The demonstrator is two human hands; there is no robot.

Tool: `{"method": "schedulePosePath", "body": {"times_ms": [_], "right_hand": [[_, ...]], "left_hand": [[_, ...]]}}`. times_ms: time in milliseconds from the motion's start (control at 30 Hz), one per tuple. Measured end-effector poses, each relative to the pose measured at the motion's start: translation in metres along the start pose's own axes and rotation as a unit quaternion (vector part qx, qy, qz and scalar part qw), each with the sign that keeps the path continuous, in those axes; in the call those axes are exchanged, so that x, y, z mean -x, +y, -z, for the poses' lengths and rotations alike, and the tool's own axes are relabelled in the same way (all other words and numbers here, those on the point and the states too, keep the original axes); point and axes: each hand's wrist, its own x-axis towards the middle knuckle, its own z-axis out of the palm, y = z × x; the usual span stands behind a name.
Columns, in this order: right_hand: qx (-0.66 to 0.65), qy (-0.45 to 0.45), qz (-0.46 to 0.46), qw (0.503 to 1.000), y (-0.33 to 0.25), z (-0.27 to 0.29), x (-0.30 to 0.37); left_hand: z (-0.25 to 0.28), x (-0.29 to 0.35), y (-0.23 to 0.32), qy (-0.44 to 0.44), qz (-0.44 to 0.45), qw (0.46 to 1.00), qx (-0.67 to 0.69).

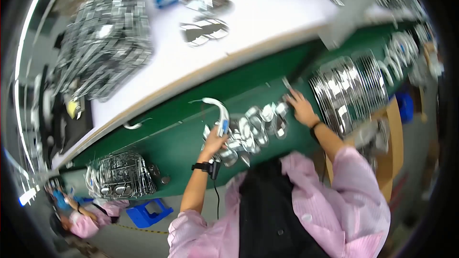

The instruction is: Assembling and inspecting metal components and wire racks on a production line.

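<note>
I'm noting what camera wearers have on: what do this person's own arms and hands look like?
Loose pink sleeves, faintly patterned, end near the elbows, leaving the forearms bare. The left hand and right hand are ungloved. The left wrist has a black band with a dark cable hanging by it; the right has a dark wristband.

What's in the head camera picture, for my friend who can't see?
A person's left hand grips a curved white piece with a blue patch, while the right hand is beside a pile of shiny metal pieces on a green bench. More metal parts sit farther left and right.
</note>
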Motion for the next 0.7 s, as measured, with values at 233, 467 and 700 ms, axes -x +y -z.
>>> {"method": "schedulePosePath", "body": {"times_ms": [233, 467, 700], "right_hand": [[-0.012, -0.004, 0.013, 1.0, 0.006, -0.032, 0.019], [-0.119, 0.094, -0.088, 0.984, 0.051, -0.097, 0.054], [-0.411, 0.006, -0.434, 0.801, 0.06, -0.112, 0.096]], "left_hand": [[0.06, -0.091, 0.007, 0.155, -0.128, 0.938, -0.284], [0.084, -0.134, 0.011, 0.326, -0.059, 0.886, -0.324], [0.065, -0.073, -0.059, 0.504, -0.127, 0.828, -0.211]]}}
